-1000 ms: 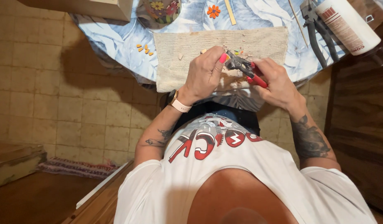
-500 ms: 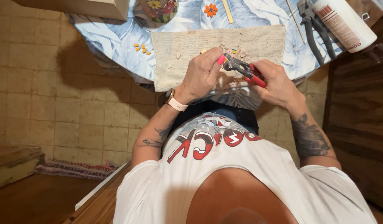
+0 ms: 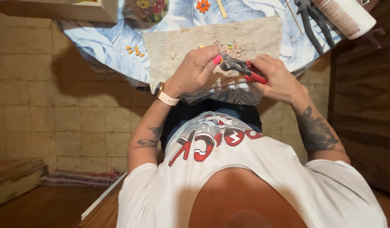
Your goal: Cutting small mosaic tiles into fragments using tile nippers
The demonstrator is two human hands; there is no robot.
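Over beige cloth (image 3: pixel 195 42): right hand (image 3: pixel 279 80) still clamps red-handled nippers (image 3: pixel 241 67); left hand (image 3: pixel 197 69) fingers remain pinched at nipper tip; positions barely changed.

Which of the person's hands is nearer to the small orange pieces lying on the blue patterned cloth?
Left. The left hand is just beside the orange pieces, across a strip of beige towel. The right hand, holding the red-handled nippers, lies farther off, beyond the left hand.
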